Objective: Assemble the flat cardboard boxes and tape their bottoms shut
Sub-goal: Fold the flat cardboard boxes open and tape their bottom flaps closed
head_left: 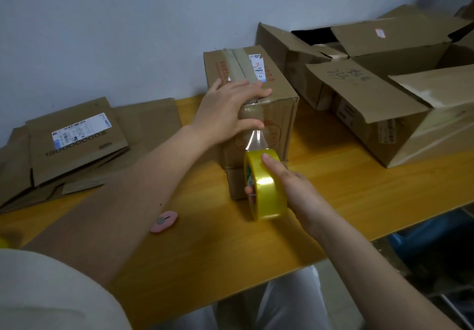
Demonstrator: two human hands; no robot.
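Pinning the tape end to the box (pixel 256 114) with your left hand (pixel 225 109), fingers flat and thumb pressing, lets your right hand (pixel 289 188), clamped around the tape roll (pixel 264 183), draw the strip taut.

Bare table (pixel 333 196) between taped box (pixel 277 103) (upright) and open boxes (pixel 379 114).

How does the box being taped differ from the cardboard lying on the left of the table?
The box being taped stands folded up into shape, while the flat cardboard lies collapsed in a loose pile. The left hand presses on the box as the right hand pulls tape from a yellow roll; nothing touches the pile. Both are brown and carry white shipping labels.
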